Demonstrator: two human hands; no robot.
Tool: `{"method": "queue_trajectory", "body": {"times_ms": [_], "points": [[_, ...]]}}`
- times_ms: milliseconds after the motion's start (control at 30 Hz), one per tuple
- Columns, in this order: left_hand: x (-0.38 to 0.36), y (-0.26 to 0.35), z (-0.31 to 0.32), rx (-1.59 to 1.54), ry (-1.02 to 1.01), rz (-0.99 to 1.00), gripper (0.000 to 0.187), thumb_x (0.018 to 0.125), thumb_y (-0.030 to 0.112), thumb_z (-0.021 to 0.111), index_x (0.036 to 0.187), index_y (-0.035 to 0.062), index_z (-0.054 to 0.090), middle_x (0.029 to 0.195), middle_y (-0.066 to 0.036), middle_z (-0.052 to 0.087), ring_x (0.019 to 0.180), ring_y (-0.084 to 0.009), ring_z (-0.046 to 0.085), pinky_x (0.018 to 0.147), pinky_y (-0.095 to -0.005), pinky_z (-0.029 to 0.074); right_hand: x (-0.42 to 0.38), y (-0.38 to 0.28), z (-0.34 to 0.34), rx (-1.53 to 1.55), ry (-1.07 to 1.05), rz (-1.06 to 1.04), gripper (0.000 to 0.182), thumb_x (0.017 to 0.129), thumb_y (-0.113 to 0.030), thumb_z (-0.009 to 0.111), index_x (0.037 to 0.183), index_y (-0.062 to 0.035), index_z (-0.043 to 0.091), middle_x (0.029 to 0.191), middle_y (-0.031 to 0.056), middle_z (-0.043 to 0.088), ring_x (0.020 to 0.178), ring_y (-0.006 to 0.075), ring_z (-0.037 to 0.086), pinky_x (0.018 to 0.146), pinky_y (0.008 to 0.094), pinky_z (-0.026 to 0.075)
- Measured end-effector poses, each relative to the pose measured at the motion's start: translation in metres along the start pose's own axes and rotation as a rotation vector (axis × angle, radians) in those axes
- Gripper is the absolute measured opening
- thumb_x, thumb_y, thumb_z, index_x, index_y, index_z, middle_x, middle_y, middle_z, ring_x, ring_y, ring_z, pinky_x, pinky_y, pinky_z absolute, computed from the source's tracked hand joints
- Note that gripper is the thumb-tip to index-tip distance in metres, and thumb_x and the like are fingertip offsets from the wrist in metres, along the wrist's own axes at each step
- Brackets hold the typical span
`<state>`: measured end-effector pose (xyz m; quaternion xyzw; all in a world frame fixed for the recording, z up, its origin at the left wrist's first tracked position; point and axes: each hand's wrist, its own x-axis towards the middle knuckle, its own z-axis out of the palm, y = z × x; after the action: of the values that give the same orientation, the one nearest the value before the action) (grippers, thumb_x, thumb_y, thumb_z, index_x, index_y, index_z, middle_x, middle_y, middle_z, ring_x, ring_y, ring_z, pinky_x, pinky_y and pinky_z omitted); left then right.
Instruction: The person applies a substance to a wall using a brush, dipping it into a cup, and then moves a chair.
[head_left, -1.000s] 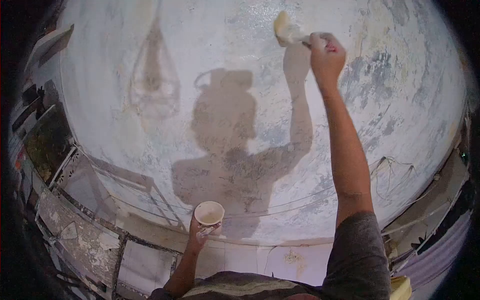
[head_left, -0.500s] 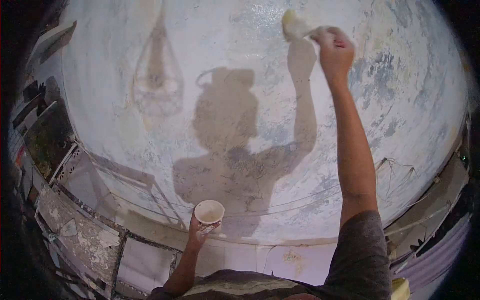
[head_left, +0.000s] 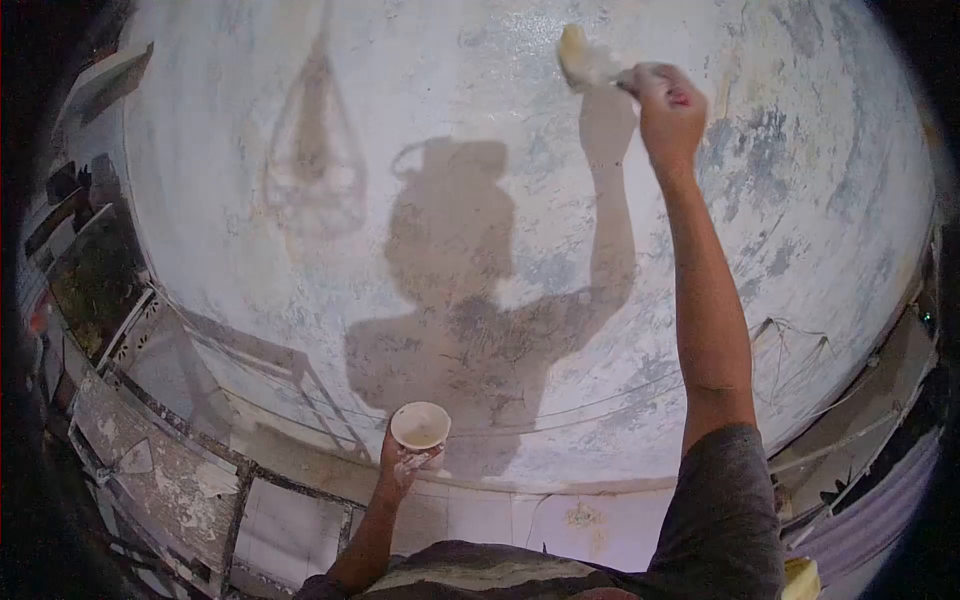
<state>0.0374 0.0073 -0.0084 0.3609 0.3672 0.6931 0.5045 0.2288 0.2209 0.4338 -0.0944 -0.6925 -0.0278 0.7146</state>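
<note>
Patchy wall (head_left: 220, 270) is catching shadows; the right hand (head_left: 672, 110) is gripping a brush (head_left: 572, 57) up high, seemingly mid-stroke; the left hand (head_left: 396, 470) is holding a cup (head_left: 420, 427) low. Another stroke would be needing steady pressure.

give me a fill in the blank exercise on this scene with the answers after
The small round white cup sits in the ____ hand. The right hand is raised ____ than the cup, holding a pale yellow and white brush-like tool. On the patchy white and grey wall falls a dark, person-shaped ____.

Missing words: left, higher, shadow.
</note>
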Motion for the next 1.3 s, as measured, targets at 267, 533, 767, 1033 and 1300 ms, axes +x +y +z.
{"method": "queue_trajectory", "body": {"times_ms": [267,533,767,1033,1300], "points": [[0.009,-0.020,-0.007,0.182,-0.010,0.176,0.057,0.075,-0.001,0.066,0.124,0.0035,0.037,0.113,-0.012,0.053,0.099,-0.0226,0.058,0.079,-0.0359,0.054,-0.027,-0.028,-0.008,-0.233,-0.392,0.077,0.017,0.079,-0.015,0.059,0.081,0.0022,0.063,0.069,0.0088,0.065,0.064,0.0117,0.061,0.060,0.0251,0.048],[0.004,-0.002,0.004,0.200,-0.049,0.159,0.060,0.074,-0.002,0.066,0.125,0.0053,0.036,0.116,-0.013,0.051,0.101,-0.0248,0.057,0.081,-0.0389,0.054,-0.019,0.004,0.003,-0.252,-0.076,-0.146,0.015,0.077,-0.016,0.062,0.082,-0.0017,0.063,0.067,0.0115,0.063,0.060,0.0111,0.058,0.057,0.0267,0.045],[0.011,-0.022,-0.011,-0.039,-0.050,0.094,0.053,0.080,0.003,0.062,0.125,0.0044,0.035,0.116,-0.014,0.050,0.101,-0.0255,0.057,0.081,-0.0390,0.054,-0.083,-0.028,-0.016,-0.200,-0.614,0.178,0.017,0.074,-0.016,0.065,0.080,-0.0010,0.061,0.065,0.0149,0.057,0.060,0.0131,0.057,0.057,0.0276,0.045],[0.006,-0.007,-0.005,0.071,-0.137,0.147,0.077,0.068,0.016,0.077,0.127,-0.0008,0.031,0.117,-0.017,0.050,0.105,-0.0270,0.054,0.086,-0.0380,0.050,-0.166,-0.074,-0.061,0.176,-0.669,0.672,0.010,0.078,-0.008,0.059,0.077,0.0003,0.065,0.073,0.0017,0.062,0.065,0.0078,0.056,0.060,0.0228,0.046],[-0.002,0.003,0.024,0.823,-0.098,0.362,0.087,0.060,0.026,0.083,0.128,0.0001,0.035,0.121,-0.017,0.048,0.113,-0.0279,0.048,0.095,-0.0395,0.040,-0.261,-0.101,-0.059,0.378,-0.914,1.022,0.013,0.079,-0.009,0.063,0.080,0.0032,0.063,0.069,0.0055,0.063,0.063,0.0078,0.057,0.058,0.0236,0.046]]}}
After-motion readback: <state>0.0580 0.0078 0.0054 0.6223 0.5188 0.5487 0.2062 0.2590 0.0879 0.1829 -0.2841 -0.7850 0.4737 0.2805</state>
